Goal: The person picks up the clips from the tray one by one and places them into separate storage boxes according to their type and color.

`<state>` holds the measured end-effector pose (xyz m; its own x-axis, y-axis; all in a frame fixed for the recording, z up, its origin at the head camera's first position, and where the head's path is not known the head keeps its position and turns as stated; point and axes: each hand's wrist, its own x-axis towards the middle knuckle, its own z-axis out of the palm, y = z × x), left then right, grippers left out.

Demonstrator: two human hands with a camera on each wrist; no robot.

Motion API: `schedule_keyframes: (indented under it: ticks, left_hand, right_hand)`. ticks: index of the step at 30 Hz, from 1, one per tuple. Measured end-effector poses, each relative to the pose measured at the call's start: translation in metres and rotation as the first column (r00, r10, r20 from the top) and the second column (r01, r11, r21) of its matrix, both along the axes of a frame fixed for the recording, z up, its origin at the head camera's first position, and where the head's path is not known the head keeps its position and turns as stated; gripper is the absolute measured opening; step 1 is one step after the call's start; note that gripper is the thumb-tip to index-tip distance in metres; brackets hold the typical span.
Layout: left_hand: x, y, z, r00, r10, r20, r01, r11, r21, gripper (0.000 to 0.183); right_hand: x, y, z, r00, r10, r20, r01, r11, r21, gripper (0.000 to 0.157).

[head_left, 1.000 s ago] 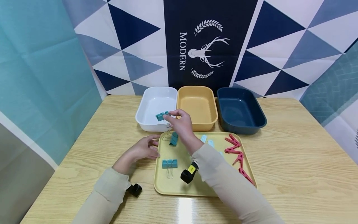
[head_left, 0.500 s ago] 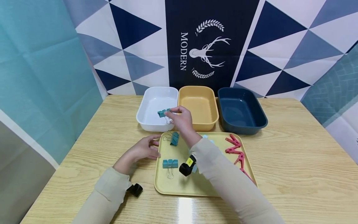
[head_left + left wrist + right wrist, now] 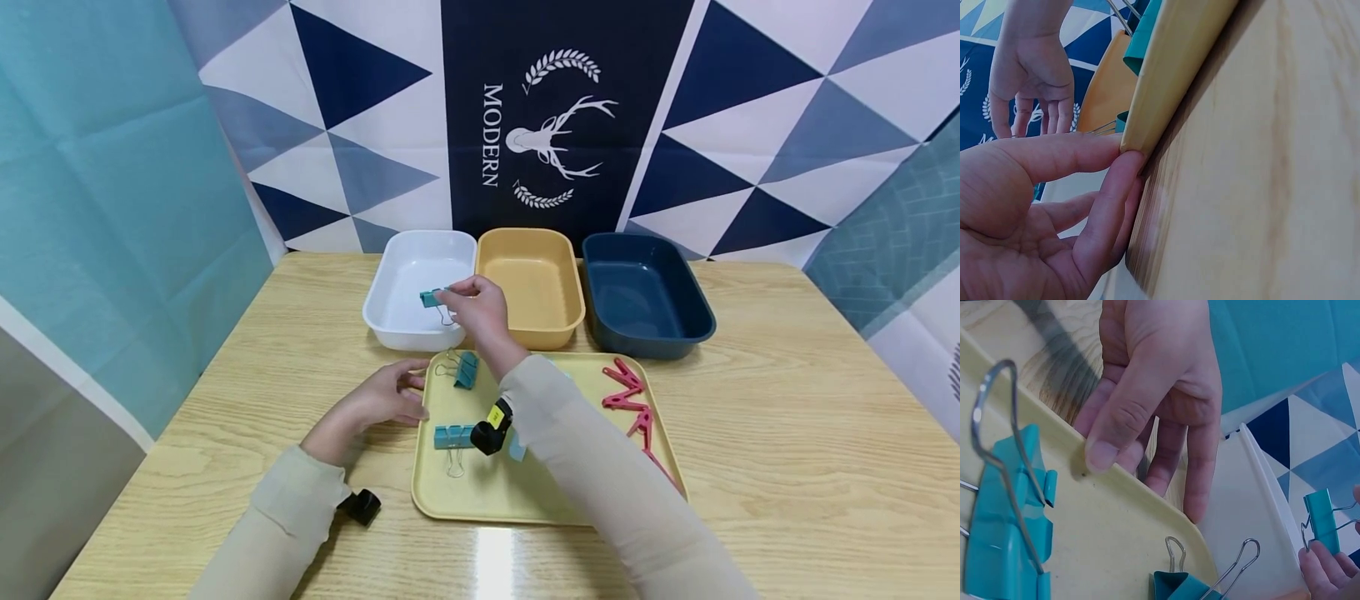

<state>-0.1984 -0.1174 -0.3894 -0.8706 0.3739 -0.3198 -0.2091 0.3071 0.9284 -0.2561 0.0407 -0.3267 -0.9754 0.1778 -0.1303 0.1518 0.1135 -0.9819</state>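
Head view: right hand [image 3: 482, 310] partly covers its pinched teal clip [image 3: 429, 298].

Geometric backdrop [image 3: 382, 62], teal cloth [image 3: 112, 183], wooden table [image 3: 795, 408]

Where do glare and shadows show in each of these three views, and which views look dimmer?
Head view: brightest, with a white glare streak on the wooden table between the tray and the picture's bottom edge; left wrist view: dimmer, a dark shadow band along the tray's edge; right wrist view: also dim, a shadow crossing the table at upper left, small highlights on the teal clip at left.
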Motion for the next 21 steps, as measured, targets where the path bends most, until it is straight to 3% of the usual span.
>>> schedule_keyframes:
  ticks: [15, 21]
  left_hand:
    - [0.000, -0.003, 0.002, 1.000, -0.020, 0.008, 0.019, 0.999, 0.026, 0.077]
    - [-0.001, -0.004, 0.000, 0.999, -0.039, 0.001, 0.039, 0.998, 0.047, 0.077]
  right_hand:
    - [-0.012, -0.007, -0.008, 1.000, -0.015, 0.027, 0.014, 1.000, 0.028, 0.022]
    - [-0.015, -0.007, -0.010, 0.999, 0.030, 0.032, -0.031, 0.999, 0.021, 0.025]
